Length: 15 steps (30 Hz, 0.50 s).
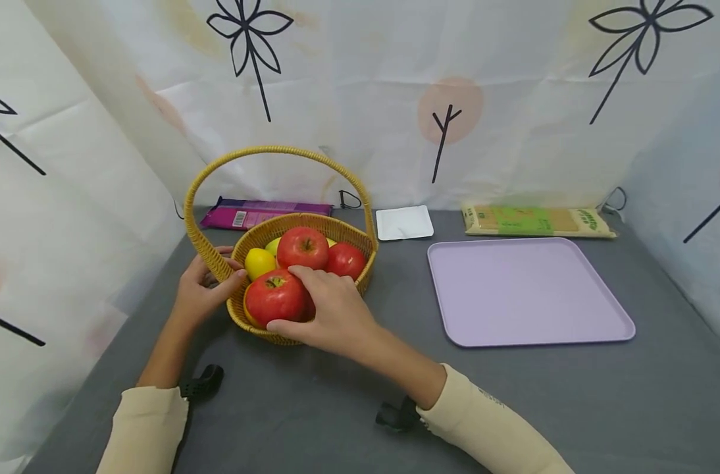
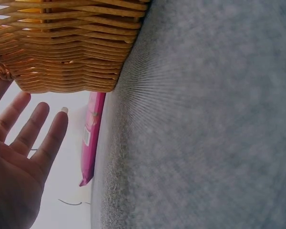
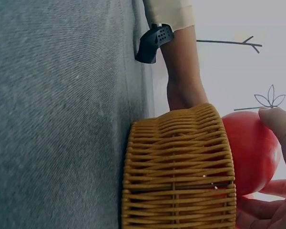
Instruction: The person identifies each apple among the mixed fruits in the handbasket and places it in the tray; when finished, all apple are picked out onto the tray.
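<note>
A yellow wicker basket (image 1: 366,276) with a tall arched handle (image 1: 271,150) stands on the grey table, left of centre. My left hand (image 1: 200,289) pinches the handle's left foot at the rim between thumb and forefinger; in the left wrist view its other fingers (image 2: 51,136) stretch out beside the wicker. At the basket's front, my right hand (image 1: 336,316) holds a red apple (image 1: 274,297), thumb on the near side and fingers over the far side. Behind it lie another red apple (image 1: 303,248), a red fruit (image 1: 346,261) and a yellow lemon-like fruit (image 1: 259,263). More yellow fruit is partly hidden.
To the right lies a pale purple tray (image 1: 532,293). Along the back are a purple packet (image 1: 259,212), a white square packet (image 1: 404,223) and a yellow-green packet (image 1: 538,222). Patterned white cloth (image 1: 360,99) hangs behind the table. Black wrist cameras (image 1: 395,416) sit at both sleeves.
</note>
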### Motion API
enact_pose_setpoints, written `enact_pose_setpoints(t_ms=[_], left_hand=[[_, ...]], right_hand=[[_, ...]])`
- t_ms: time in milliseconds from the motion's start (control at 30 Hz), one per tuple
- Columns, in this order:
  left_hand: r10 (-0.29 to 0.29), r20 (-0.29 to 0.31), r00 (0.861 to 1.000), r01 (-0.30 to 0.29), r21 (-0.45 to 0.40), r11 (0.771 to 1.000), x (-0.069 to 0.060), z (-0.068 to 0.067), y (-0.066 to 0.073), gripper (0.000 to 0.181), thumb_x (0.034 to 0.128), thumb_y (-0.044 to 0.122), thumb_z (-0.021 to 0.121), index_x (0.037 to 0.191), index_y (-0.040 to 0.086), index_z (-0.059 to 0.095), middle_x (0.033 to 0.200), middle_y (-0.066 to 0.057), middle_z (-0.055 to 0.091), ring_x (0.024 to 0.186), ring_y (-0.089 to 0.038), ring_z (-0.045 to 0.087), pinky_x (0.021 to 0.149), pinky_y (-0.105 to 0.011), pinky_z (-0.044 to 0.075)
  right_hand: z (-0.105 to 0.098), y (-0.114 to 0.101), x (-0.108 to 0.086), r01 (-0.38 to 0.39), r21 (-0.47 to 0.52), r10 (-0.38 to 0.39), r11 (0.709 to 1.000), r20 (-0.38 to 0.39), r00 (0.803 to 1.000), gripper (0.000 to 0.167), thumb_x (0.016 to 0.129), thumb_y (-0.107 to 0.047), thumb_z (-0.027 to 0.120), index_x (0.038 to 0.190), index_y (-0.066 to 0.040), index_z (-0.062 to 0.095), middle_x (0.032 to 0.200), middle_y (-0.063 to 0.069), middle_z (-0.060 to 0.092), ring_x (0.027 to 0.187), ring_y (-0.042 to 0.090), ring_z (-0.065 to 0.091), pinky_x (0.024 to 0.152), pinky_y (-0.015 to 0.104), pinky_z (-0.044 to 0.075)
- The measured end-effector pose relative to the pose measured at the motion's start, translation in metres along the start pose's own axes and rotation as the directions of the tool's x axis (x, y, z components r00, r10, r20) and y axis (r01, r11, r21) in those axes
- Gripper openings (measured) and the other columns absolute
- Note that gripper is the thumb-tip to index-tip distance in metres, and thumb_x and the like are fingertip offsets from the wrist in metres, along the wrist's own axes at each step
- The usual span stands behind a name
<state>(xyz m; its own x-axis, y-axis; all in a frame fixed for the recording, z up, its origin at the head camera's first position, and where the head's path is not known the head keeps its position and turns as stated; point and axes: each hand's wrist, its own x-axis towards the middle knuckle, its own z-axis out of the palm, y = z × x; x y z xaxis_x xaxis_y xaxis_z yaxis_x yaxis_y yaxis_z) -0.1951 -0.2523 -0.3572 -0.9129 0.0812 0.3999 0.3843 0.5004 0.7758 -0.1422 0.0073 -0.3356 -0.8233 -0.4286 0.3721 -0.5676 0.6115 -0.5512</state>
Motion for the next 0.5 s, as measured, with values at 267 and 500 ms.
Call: enact_pose_setpoints(t_ms=[267, 500], left_hand=[[-0.01, 0.01, 1.0, 0.01, 0.036, 0.999, -0.002, -0.002, 0.001, 0.028, 0.0911, 0.014, 0.071, 0.108, -0.007, 0.067, 0.132, -0.022, 0.053, 0.113, -0.013, 0.049, 0.084, -0.013, 0.044], [-0.024, 0.005, 1.0, 0.023, 0.05, 0.998, 0.001, -0.002, -0.012, 0.03, 0.0912, 0.016, 0.072, 0.11, -0.006, 0.067, 0.132, -0.018, 0.055, 0.115, -0.016, 0.049, 0.085, -0.015, 0.044]], right_hand=[[0.004, -0.008, 0.004, -0.056, -0.072, 0.054, 0.996, -0.022, 0.998, 0.075, 0.078, -0.065, 0.073, 0.135, -0.021, 0.055, 0.115, -0.007, 0.066, 0.1, 0.014, 0.058, 0.083, 0.041, 0.044], [0.006, -0.007, 0.006, -0.038, -0.037, 0.037, 0.999, -0.016, 0.999, 0.072, 0.077, -0.056, 0.079, 0.134, -0.019, 0.054, 0.115, -0.004, 0.066, 0.101, 0.014, 0.059, 0.087, 0.038, 0.046]])
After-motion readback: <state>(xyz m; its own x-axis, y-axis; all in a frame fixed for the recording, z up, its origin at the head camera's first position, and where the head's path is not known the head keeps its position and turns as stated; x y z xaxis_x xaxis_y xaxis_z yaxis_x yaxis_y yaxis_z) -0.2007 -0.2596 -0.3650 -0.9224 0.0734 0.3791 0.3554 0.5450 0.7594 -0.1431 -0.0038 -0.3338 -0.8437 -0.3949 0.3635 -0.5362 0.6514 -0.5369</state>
